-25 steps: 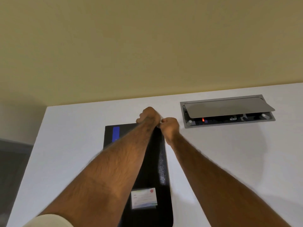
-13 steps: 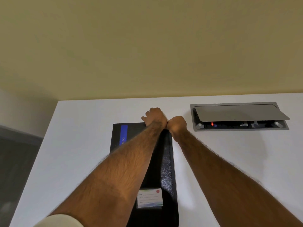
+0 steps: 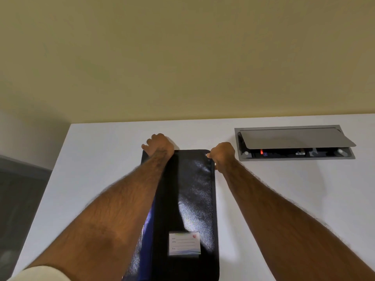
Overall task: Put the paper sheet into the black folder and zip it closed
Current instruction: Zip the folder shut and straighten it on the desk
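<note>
Right hand (image 3: 222,156) slid to folder's (image 3: 194,189) right corner, likely pinching the zipper (image 3: 207,154); left hand (image 3: 159,146) grips left corner; nearly zipped.

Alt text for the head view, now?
Two bare hands hold the far end of a black folder lying on a white table: left hand grips the far left corner, right hand pinches at the far right corner. A white label is on its near end; a grey table hatch stands open at right.
</note>
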The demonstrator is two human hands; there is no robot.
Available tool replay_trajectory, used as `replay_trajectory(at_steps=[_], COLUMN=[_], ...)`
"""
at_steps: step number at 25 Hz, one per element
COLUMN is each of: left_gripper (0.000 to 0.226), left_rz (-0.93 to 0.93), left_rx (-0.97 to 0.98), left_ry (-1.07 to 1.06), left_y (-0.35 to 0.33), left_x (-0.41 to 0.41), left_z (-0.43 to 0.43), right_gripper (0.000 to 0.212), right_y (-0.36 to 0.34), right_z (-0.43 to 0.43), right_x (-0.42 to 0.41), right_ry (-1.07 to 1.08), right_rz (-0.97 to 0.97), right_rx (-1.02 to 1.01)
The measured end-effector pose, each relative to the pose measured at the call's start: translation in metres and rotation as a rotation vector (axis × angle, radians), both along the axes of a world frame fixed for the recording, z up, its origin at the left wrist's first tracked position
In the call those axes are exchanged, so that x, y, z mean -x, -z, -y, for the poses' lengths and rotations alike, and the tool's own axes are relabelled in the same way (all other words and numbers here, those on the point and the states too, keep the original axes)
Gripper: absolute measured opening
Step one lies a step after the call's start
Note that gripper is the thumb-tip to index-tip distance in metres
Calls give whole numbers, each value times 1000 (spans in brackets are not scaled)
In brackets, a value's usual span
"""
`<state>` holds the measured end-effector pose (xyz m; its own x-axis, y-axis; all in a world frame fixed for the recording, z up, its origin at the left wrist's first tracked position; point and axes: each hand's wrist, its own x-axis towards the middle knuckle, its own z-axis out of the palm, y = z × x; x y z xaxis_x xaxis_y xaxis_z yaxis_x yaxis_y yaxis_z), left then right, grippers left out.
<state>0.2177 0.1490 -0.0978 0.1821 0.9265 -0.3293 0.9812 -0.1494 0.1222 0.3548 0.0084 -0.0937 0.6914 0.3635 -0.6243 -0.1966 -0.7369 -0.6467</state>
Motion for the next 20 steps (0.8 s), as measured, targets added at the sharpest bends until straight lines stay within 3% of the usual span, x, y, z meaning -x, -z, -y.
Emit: replay_trajectory(at_steps=[3, 7, 10, 15, 18, 20], left_gripper=[39, 40, 32, 22, 21, 25], left_rz=[27, 95, 276, 515, 548, 534], left_rx=[-2, 3, 48, 65, 63, 47], left_ry=[-85, -233, -323, -305, -278, -262], left_y=[4, 7, 12, 13, 10, 8], left_x=[28, 65, 77, 100, 124, 144], left_z=[-17, -40, -43, -10, 25, 60], right_gripper=[28, 30, 21, 23, 3, 17], right_y=[0, -7, -2, 5, -2, -6], right_z=[0, 7, 5, 15, 33, 56], right_x=[1, 8, 6, 9, 27, 48], right_ry=[-164, -168, -137, -266, -182, -201], right_rz=[127, 174, 139, 268, 236, 237], right_rx=[60, 44, -38, 40, -24, -15])
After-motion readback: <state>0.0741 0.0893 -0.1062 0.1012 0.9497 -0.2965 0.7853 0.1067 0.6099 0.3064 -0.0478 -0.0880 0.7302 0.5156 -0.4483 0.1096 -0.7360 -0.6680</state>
